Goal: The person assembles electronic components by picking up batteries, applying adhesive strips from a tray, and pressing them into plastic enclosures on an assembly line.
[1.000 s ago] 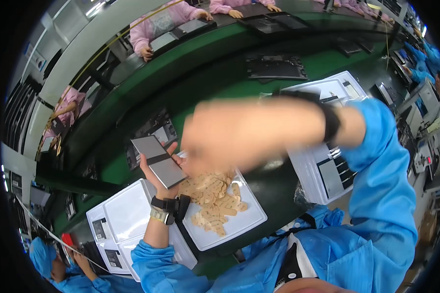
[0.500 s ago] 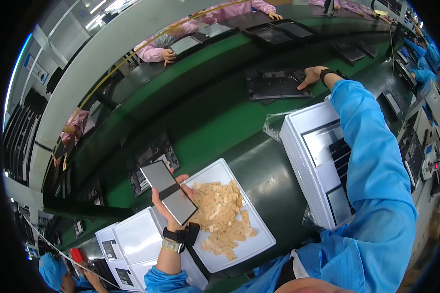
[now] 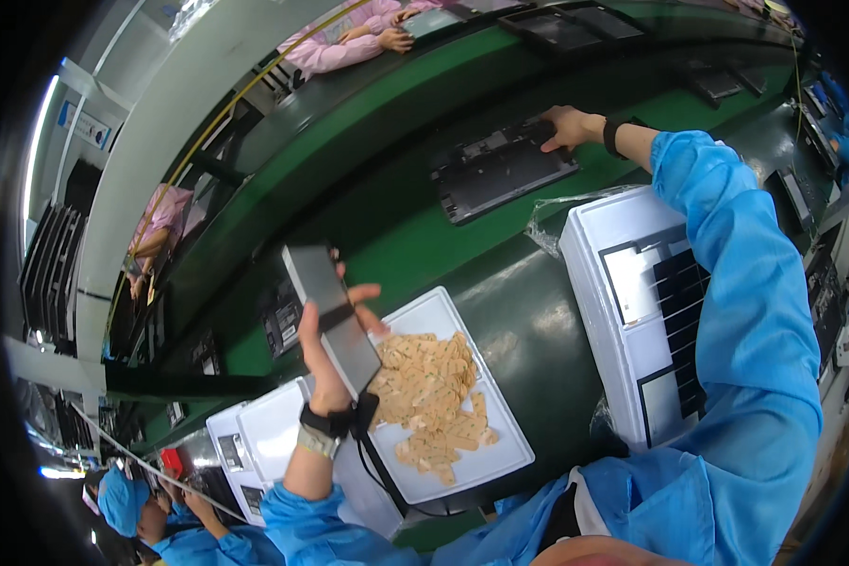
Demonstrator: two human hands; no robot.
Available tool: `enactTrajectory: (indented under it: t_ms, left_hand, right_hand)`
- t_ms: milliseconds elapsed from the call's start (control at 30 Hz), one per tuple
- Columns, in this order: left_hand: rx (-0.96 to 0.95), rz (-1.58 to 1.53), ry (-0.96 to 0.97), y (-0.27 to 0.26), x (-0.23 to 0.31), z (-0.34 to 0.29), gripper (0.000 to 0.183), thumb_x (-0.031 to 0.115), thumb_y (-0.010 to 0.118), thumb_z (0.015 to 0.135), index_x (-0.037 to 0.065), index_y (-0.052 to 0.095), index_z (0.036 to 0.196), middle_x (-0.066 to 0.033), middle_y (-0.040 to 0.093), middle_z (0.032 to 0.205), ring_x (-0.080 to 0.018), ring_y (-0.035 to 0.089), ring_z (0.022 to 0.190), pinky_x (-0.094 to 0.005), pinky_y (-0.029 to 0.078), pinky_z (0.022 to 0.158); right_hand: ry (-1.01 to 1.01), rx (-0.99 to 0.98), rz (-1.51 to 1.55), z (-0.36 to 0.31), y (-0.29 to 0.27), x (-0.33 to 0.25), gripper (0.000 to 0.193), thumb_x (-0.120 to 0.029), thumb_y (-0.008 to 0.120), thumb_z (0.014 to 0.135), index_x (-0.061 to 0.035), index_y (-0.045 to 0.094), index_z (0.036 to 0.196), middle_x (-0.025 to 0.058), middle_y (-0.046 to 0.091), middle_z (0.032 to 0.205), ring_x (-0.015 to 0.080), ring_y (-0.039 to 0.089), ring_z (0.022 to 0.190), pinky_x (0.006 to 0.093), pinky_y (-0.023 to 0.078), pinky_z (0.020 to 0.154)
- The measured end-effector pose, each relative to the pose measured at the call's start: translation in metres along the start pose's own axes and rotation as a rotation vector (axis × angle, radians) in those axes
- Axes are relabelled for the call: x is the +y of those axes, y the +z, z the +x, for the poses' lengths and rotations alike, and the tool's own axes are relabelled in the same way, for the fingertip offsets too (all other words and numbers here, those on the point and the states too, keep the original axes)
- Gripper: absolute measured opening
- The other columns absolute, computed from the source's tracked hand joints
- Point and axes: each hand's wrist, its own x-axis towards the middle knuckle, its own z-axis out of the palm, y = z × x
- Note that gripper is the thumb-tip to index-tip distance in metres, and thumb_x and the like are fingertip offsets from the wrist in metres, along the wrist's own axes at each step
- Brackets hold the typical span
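Note:
My left hand (image 3: 326, 373) is closed round a flat grey rectangular slab (image 3: 323, 297) with a dark band across its middle, perhaps a battery pack. It is held up, tilted, beside a white tray (image 3: 511, 464) bearing a pile of small tan strips (image 3: 429, 373). My right hand (image 3: 573, 127) reaches out over the green conveyor belt (image 3: 377, 226). Its fingers grip the far right corner of an open black laptop base (image 3: 509, 177), whose inner parts show. The fingertips on the base are partly hidden.
At right, a white tray stack (image 3: 585, 283) in clear film holds silver and black slabs. More white trays (image 3: 274, 424) stand at left. Another laptop base (image 3: 281, 321) lies behind my left hand. Across the belt, a co-worker in pink (image 3: 340, 47) has hands on a panel.
The laptop base has shifted left and nearer and turned at an angle, with my right hand on its corner. The slab in my left hand has tilted more upright.

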Motion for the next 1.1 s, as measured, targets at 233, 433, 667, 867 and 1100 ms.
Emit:
enactTrajectory:
  t_ms: [233,433,667,867,1100]
  left_hand:
    - [-0.087,0.953,0.414,0.064,0.034,0.099,0.093,0.038,0.087,0.077,-0.001,0.045,0.149,-0.0197,0.065,0.131,-0.0259,0.067,0.111,-0.0381,0.051,0.100]
    - [-0.128,1.236,0.732,0.144,-0.006,0.168,0.108,0.034,0.095,0.061,0.005,0.044,0.152,-0.0245,0.060,0.135,-0.0401,0.059,0.125,-0.0456,0.045,0.110]
    - [-0.096,1.616,0.195,0.115,-0.125,0.210,0.081,0.059,0.057,0.096,-0.006,0.051,0.143,-0.0333,0.041,0.154,-0.0499,0.038,0.144,-0.0559,0.034,0.117]
    - [-0.069,1.260,0.501,0.141,-0.161,0.204,0.041,0.015,0.076,0.086,0.002,0.063,0.122,-0.0190,0.065,0.134,-0.0376,0.059,0.125,-0.0478,0.049,0.100]
    - [-0.125,0.967,0.456,0.121,-0.110,0.189,0.037,0.006,0.075,0.088,0.000,0.067,0.123,-0.0153,0.078,0.105,-0.0296,0.077,0.092,-0.0334,0.059,0.080]
  right_hand:
    - [-0.034,-0.156,0.190,-0.026,-0.055,-0.136,0.078,-0.060,0.062,0.097,0.0097,0.058,0.133,0.0221,0.069,0.119,0.0277,0.073,0.098,0.0386,0.061,0.080]
    - [-0.601,0.292,0.036,-0.103,-0.054,-0.183,0.046,-0.018,0.079,0.086,-0.0028,0.067,0.128,0.0160,0.071,0.102,0.0248,0.069,0.091,0.0363,0.056,0.082]
    - [-0.258,0.523,-0.276,-0.089,-0.061,-0.063,0.045,-0.014,0.084,0.073,-0.0039,0.074,0.117,0.0199,0.072,0.116,0.0337,0.068,0.109,0.0415,0.055,0.095]
    - [-0.247,0.723,-0.193,-0.054,-0.049,0.021,0.049,-0.007,0.085,0.070,-0.0017,0.068,0.116,0.0202,0.073,0.099,0.0352,0.071,0.091,0.0419,0.057,0.083]
    - [-0.263,0.285,0.160,-0.031,-0.013,-0.071,0.040,-0.003,0.087,0.075,0.0057,0.063,0.106,0.0143,0.071,0.080,0.0221,0.072,0.062,0.0361,0.058,0.059]
